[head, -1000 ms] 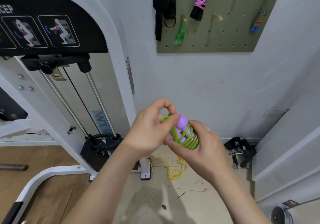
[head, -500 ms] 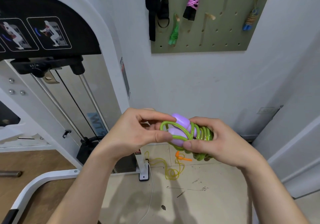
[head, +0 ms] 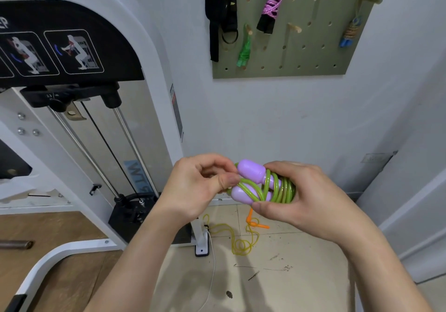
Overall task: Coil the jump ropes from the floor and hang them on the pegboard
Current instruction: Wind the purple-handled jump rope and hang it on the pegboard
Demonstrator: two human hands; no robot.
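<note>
A white weight machine (head: 154, 70) with a black weight stack (head: 128, 215) stands left, a thin white cable (head: 214, 263) by its foot.

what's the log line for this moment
phase: coiling | left hand: pinches green jump rope loop | right hand: holds the coil | yellow rope: loose on floor | pegboard: not yet hung

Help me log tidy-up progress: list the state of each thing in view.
green jump rope: coiled round its purple handles.
left grip: pinches a cord loop.
right grip: holds the coil.
yellow jump rope: loose on floor.
pink jump rope: coiled, hanging on pegboard.
middle peg: bare.
</note>
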